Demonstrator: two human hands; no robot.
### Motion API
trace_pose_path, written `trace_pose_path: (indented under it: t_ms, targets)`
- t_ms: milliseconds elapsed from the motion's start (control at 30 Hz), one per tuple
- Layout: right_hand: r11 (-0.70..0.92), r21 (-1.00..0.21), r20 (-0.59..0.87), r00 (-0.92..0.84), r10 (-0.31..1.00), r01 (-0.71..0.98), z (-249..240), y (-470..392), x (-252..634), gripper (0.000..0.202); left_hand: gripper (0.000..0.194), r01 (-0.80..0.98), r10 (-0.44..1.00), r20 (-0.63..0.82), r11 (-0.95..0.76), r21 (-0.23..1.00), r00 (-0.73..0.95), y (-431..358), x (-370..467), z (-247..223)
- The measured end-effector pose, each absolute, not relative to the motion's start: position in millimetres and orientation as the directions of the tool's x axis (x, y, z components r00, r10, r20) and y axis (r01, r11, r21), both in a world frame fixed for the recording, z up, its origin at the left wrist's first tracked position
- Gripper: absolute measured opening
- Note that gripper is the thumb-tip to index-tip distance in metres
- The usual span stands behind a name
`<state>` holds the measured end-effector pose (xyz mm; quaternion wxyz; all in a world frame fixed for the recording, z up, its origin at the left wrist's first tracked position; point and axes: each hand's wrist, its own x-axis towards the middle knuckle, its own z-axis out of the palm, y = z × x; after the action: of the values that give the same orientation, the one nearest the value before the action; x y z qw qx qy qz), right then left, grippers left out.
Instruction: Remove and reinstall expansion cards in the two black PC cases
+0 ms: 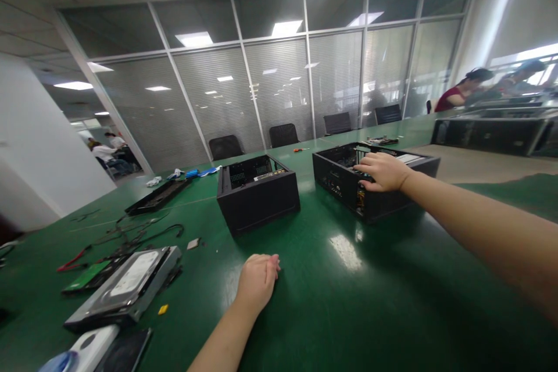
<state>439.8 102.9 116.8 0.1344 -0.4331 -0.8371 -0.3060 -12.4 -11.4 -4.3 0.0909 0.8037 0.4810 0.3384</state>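
Note:
My right hand (383,171) is at the open black computer case (340,183) on the right. Its fingers reach over the case's top edge, and the thumb sits lower at the corner, so the hand grips the rim there. Some metal and board parts show inside the case; my fingers partly hide them. My left hand (258,280) rests on the green table (305,302) as a loose fist, with nothing visible in it. A second open black computer case (261,200) stands beyond my left hand, apart from it.
On the left lie a hard drive (133,279), a green circuit board (89,276), tangled cables (131,238), a small yellow piece (163,309) and a black panel (159,196). An orange screwdriver (300,150) lies farther back. Another large case (488,133) and seated people are at right.

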Motion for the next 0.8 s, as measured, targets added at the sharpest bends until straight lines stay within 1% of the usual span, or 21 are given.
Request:
trace_pose_path:
  t_ms: [67,200,267,333,367,467,533,600,700,800]
  targets:
    - [0.461,0.389,0.467,-0.602,0.648,0.798,112,110,447,0.045,0.062,0.736,0.835,0.452,-0.515,0.440,0.315,-9,-15,-5]
    - [0.552,0.269,0.437,-0.611,0.660,0.789,116,107,444,0.053,0.064,0.774,0.837,0.425,-0.509,0.376,0.344,-7,-12,-5]
    - [0.539,0.244,0.473,-0.584,0.660,0.806,128,100,425,0.051,0.063,0.788,0.838,0.410,-0.508,0.348,0.359,-8,-8,-4]
    - [0.524,0.238,0.536,-0.560,0.631,0.818,142,96,391,0.049,0.062,0.796,0.835,0.397,-0.514,0.319,0.380,-10,-3,-3]
    - [0.544,0.222,0.549,-0.565,0.616,0.809,148,96,370,0.048,0.061,0.799,0.833,0.394,-0.518,0.305,0.390,-11,-1,-2]
    - [0.672,0.138,0.513,-0.633,0.580,0.728,156,106,292,0.055,0.058,0.805,0.821,0.392,-0.532,0.261,0.415,-13,2,0]
    - [0.703,0.139,0.463,-0.673,0.577,0.698,151,119,241,0.061,0.056,0.805,0.812,0.393,-0.543,0.238,0.432,-15,2,1]
    - [0.692,0.132,0.448,-0.665,0.597,0.710,144,133,200,0.068,0.054,0.800,0.802,0.394,-0.557,0.224,0.448,-15,1,3]
    - [0.628,0.100,0.424,-0.604,0.675,0.772,133,154,163,0.082,0.051,0.788,0.789,0.403,-0.575,0.220,0.463,-16,-2,3]
    - [0.570,0.095,0.391,-0.557,0.733,0.816,130,169,151,0.083,0.049,0.773,0.773,0.421,-0.595,0.219,0.475,-17,-3,2]
